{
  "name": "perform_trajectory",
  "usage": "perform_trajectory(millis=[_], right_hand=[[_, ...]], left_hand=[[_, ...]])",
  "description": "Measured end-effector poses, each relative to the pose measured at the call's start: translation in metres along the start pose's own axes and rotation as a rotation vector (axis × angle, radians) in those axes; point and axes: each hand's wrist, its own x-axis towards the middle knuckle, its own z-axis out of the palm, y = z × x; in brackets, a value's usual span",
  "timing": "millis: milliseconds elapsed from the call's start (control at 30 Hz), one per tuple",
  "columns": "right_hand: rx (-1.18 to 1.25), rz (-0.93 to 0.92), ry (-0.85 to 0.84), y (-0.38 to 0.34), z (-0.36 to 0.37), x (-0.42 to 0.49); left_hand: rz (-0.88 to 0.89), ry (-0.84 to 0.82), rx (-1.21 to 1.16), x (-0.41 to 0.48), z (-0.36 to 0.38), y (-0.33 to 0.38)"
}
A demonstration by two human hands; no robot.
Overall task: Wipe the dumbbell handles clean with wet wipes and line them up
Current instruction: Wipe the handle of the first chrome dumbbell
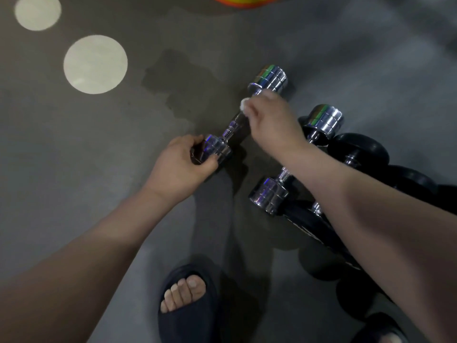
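Observation:
A chrome dumbbell [232, 128] lies slanted on the grey floor, its far head at upper right. My left hand [181, 160] grips its near head. My right hand [272, 120] pinches a white wet wipe [244, 104] against the upper part of the handle, just below the far head. A second chrome dumbbell [270, 195] lies parallel to the right, its handle crossed by my right forearm. Black dumbbells [358, 151] lie further right, partly hidden by that arm.
A dark wet patch [178, 78] marks the floor left of the far head. Two pale round spots [95, 64] lie at upper left. An orange-yellow object [244, 1] peeks in at the top edge. My foot in a dark slipper [185, 300] stands below.

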Motion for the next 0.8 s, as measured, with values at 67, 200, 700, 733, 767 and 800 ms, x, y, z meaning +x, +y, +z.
perform_trajectory(millis=[67, 200, 700, 733, 767, 800], right_hand=[[-0.009, 0.097, 0.071, -0.001, 0.000, 0.001], [-0.017, -0.192, -0.173, -0.018, 0.004, -0.024], [-0.033, -0.056, -0.033, -0.004, -0.007, 0.000], [-0.040, 0.044, 0.018, 0.000, -0.008, 0.004], [-0.043, 0.103, 0.046, -0.001, -0.007, 0.004], [-0.040, 0.101, 0.052, -0.004, -0.005, 0.001]], left_hand=[[-0.002, -0.004, -0.003, 0.000, 0.000, -0.002], [-0.011, -0.019, -0.008, 0.001, 0.000, 0.001], [-0.037, -0.025, -0.016, -0.001, -0.004, 0.003], [-0.036, -0.027, -0.015, -0.002, -0.004, 0.004], [-0.035, -0.031, -0.016, -0.002, -0.005, 0.004], [-0.034, -0.035, -0.020, -0.002, -0.006, 0.006]])
